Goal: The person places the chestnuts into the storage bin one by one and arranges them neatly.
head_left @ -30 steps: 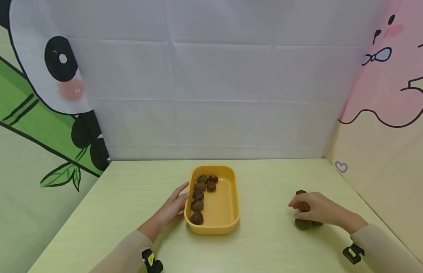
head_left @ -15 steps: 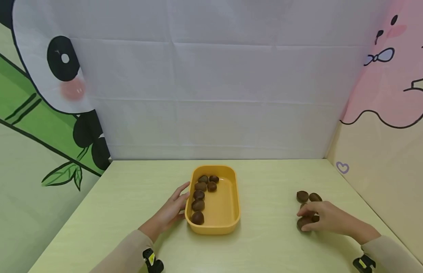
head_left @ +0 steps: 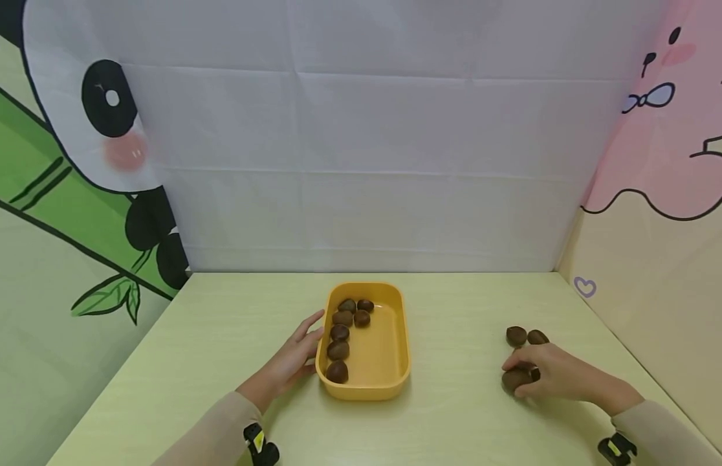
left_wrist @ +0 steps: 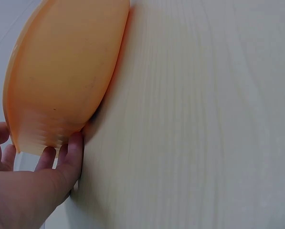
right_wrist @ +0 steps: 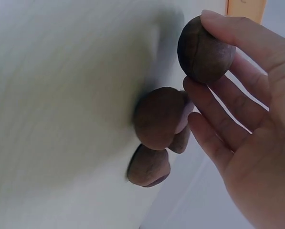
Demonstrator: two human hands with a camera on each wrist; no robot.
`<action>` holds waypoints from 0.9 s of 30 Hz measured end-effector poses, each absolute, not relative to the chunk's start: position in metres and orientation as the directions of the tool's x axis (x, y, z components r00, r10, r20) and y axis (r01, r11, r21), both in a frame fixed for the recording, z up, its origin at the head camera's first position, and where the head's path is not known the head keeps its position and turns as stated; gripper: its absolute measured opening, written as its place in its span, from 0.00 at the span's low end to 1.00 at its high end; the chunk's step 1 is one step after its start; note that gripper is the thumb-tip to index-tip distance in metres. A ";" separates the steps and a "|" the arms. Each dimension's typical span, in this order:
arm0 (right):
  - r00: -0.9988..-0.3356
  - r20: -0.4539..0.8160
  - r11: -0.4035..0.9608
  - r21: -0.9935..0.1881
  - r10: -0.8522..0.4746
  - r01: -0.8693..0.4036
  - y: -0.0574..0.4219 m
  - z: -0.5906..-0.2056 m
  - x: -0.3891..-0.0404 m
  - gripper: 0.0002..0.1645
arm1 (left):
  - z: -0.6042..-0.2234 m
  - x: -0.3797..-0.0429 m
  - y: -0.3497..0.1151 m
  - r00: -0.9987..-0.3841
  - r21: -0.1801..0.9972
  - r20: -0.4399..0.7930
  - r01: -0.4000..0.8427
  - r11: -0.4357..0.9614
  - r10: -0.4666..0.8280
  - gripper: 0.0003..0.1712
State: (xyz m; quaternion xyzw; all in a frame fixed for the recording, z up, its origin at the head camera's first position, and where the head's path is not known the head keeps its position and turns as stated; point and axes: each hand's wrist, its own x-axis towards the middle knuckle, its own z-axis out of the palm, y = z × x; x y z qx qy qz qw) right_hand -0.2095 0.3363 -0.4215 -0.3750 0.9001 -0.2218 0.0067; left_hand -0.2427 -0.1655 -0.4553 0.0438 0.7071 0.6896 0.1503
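- Yellow tray [head_left: 384, 349]: stands upright on the table [head_left: 448, 362]. We count seven chestnuts inside [head_left: 339, 332]: five line the wall from seven to eleven o'clock, two sit towards twelve.
- Left hand [head_left: 285, 369]: at the tray's nine o'clock, fingers spread and touching the outer wall. We see no grip round the rim.
- Right hand [head_left: 561, 372]: well apart from the tray, towards its three o'clock. Thumb and fingers pinch one held chestnut [right_wrist: 206, 52]; the other fingers fan out.
- Loose chestnuts [head_left: 516, 336]: two show plainly on the table at ten to eleven o'clock from the right hand; others lie close by its fingers.
- Risk, held piece: we judge the shell smooth and rounded, so a weak or off-centre pinch could let it slip and roll.
- Risk, neighbours: the fanned fingers are near enough to knock the loose ones and scatter them.
- Risk, tray: uneven pressure from the left hand could slide it and upset the row.
- Limits: the right hand covers part of the loose group, so we cannot certify its count. We cannot tell whether the held chestnut touches the table. Both sleeves [head_left: 209, 430] run out of frame; the left wrist view crops the tray and hides its contents.
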 end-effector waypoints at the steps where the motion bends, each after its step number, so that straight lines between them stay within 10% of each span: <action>1: -0.717 0.151 0.617 -0.410 -0.680 -0.671 0.335 -0.419 -0.210 0.20 | -0.456 -0.243 -0.165 -0.951 0.988 -0.153 -0.146 0.045 0.268 0.34; 27: -0.649 0.253 0.503 -0.456 -0.718 -0.734 0.205 -0.362 -0.266 0.21 | -0.453 -0.241 -0.164 -0.950 0.988 -0.152 -0.147 0.037 0.274 0.33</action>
